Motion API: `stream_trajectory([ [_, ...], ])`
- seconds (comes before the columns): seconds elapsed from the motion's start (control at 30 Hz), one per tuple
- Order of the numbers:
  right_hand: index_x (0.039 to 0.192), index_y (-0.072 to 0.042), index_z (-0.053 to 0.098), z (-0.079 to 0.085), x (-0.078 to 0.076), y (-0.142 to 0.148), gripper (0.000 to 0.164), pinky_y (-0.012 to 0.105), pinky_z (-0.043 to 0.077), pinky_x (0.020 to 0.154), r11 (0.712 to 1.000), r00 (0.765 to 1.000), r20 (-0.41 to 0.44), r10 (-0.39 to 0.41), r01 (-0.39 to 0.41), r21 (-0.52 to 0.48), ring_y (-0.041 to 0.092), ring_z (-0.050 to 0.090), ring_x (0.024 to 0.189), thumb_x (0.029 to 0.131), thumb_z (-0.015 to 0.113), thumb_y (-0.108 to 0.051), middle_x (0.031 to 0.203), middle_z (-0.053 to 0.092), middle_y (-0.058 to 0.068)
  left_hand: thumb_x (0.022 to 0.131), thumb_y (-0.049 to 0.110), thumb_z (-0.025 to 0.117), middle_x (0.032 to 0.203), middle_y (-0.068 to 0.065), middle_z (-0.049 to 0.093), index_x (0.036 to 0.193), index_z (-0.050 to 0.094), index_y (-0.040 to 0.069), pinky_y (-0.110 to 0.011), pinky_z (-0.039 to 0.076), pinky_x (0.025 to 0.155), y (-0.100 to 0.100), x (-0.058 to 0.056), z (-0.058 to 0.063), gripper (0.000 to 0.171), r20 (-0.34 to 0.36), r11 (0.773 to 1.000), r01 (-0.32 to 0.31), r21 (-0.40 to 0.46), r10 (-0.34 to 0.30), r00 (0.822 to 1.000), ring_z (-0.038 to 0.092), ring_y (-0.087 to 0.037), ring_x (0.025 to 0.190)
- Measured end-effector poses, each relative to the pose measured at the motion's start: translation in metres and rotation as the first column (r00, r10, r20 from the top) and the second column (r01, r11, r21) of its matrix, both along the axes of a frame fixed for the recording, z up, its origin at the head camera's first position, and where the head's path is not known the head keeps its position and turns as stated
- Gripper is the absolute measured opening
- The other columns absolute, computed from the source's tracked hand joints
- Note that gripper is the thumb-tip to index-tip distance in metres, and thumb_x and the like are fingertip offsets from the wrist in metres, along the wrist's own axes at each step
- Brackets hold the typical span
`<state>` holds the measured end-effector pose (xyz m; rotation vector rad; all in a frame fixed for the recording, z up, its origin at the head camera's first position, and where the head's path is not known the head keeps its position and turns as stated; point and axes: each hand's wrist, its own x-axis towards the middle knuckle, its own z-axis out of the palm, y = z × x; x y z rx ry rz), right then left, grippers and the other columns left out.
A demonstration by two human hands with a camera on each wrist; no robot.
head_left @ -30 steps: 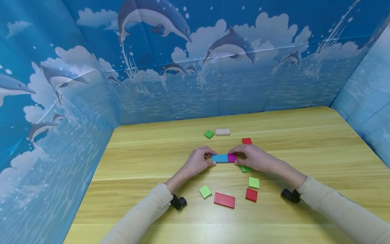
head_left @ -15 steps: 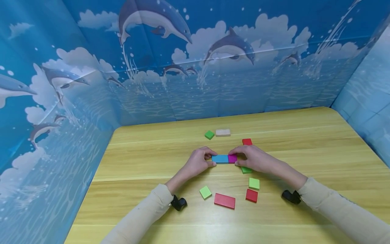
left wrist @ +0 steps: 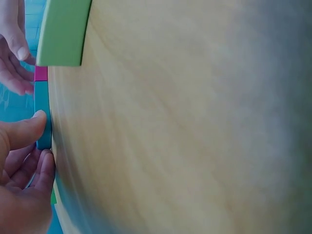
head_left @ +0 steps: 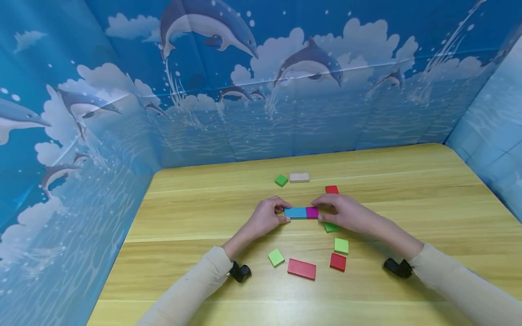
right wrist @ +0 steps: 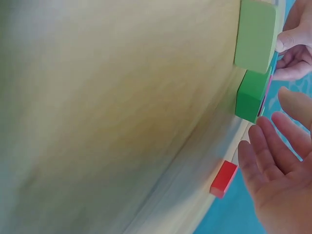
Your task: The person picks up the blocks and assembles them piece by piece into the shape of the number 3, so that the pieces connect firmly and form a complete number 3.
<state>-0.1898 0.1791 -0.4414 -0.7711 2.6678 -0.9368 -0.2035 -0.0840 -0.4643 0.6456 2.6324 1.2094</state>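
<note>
Blue block (head_left: 295, 213) lies flat on the table (head_left: 183, 203), with the purple block (head_left: 312, 213) butted against its right end, the two making one straight line. What's new is the right hand (head_left: 347, 213): a second ago it was pinching the purple block, and now its thumb and fingers stand spread, slipped off just past that block's free end. The left hand (head_left: 266, 214) hasn't budged; thumb and fingers grip the blue block's left end. So the hands are apart, with the pair between them. Neither block seems to have slid as the right hand let go, so I'd judge the join made, with the purple one sitting by itself and that hand freed. Nearer than the blue block and off to its right, a green block (head_left: 331, 227) is partly hidden by the right hand; whether they touch, I can't tell. Beyond the blue block lies a pale block (head_left: 299, 177); on the near side of it, a long red block (head_left: 302, 269).
</note>
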Motion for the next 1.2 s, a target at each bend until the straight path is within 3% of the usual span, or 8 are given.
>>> stream_trajectory([
  [0.27,0.130,-0.010,0.064,0.004,0.010,0.011,0.041,0.049,0.048,0.094,0.999,1.000,-0.020,-0.021,0.022,0.029,0.028,0.056,0.117,0.091,0.073,-0.018,0.127,0.062,0.004,0.084,0.007,0.079,0.103,0.001,0.065,0.111,0.073,0.006,-0.020,0.049,0.082,0.001,0.000,0.000,0.027,0.012,1.000,-0.005,-0.003,0.005,1.000,0.058,-0.011,0.092],
  [0.9,0.122,-0.020,0.068,0.002,0.022,0.035,0.036,0.044,0.050,0.092,0.996,0.996,0.001,0.087,-0.087,0.024,0.023,0.058,0.114,0.087,0.077,-0.019,0.121,0.063,-0.007,0.084,0.008,0.078,0.104,0.002,0.064,0.111,0.073,0.007,-0.020,0.049,0.082,0.001,0.000,-0.002,0.028,0.005,1.000,-0.003,0.005,0.002,1.000,0.058,-0.010,0.091],
  [1.2,0.124,-0.021,0.068,-0.003,0.023,0.039,0.038,0.046,0.049,0.094,0.995,0.996,0.024,0.081,-0.082,0.059,0.024,0.057,0.116,0.087,0.077,-0.018,0.123,0.063,-0.005,0.085,0.009,0.078,0.105,0.001,0.064,0.112,0.073,0.006,-0.020,0.049,0.082,0.000,0.000,-0.002,0.028,0.008,1.000,-0.007,0.007,0.007,1.000,0.057,-0.010,0.092],
])
